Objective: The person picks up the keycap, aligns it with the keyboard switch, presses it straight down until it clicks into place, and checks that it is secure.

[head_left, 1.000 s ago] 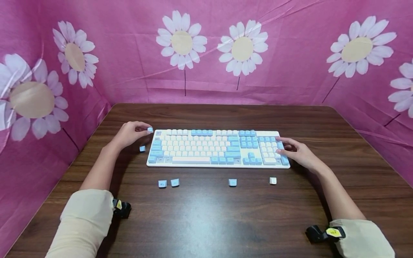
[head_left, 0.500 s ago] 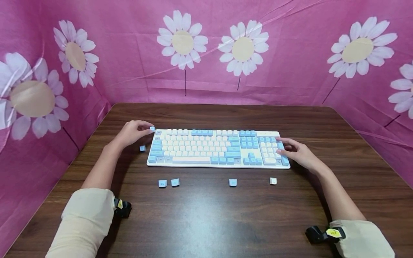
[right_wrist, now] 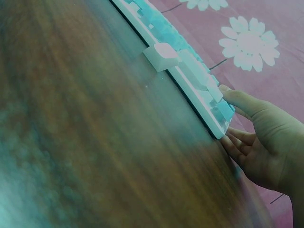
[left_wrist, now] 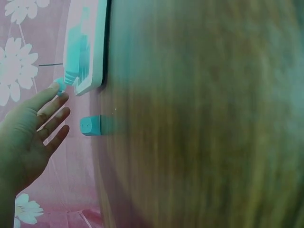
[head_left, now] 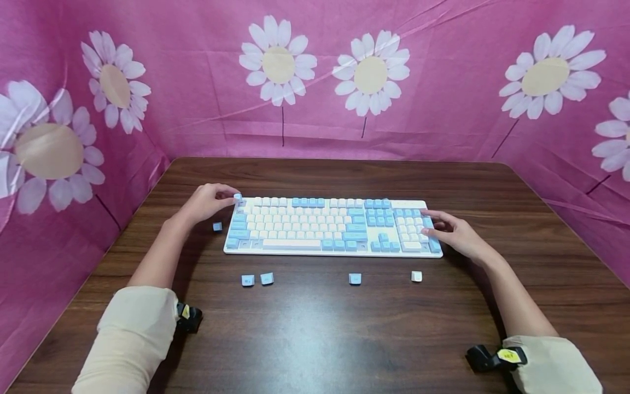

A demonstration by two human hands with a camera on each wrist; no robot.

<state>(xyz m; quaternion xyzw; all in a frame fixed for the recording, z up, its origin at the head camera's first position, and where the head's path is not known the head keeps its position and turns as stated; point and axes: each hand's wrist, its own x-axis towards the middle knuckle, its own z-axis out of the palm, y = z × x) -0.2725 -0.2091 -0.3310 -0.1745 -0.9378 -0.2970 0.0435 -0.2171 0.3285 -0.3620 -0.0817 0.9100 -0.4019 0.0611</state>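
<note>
Since the earlier head frames, the left hand [head_left: 208, 201] has shifted a little to the right, carrying a small blue key [head_left: 238, 196] from outside the keyboard [head_left: 305, 227] to its far left corner, beside a bare slot in the top row. Its sleeve [head_left: 135, 323] and the black wrist camera [head_left: 189, 318] have slid the same way. Fingers of that hand are narrow, thumb and index pinching the key, while the left wrist view shows the others spread loosely below. Whether the key touches the keyboard cannot be told. Meanwhile the right hand [head_left: 455, 232] stays where it was, holding the keyboard's right end, thumb on top near the number keys and the other fingers bent about the edge. Unmoved too is the keyboard, lying flat on the brown wooden surface [head_left: 315, 334], with several bare slots among its blue and white keys. One loose blue key [head_left: 217, 226] sits just left of it; along the near side lie a pair of blue keys [head_left: 248, 280], a single blue key [head_left: 355, 279] and a white key [head_left: 416, 276], all in their earlier places.
</note>
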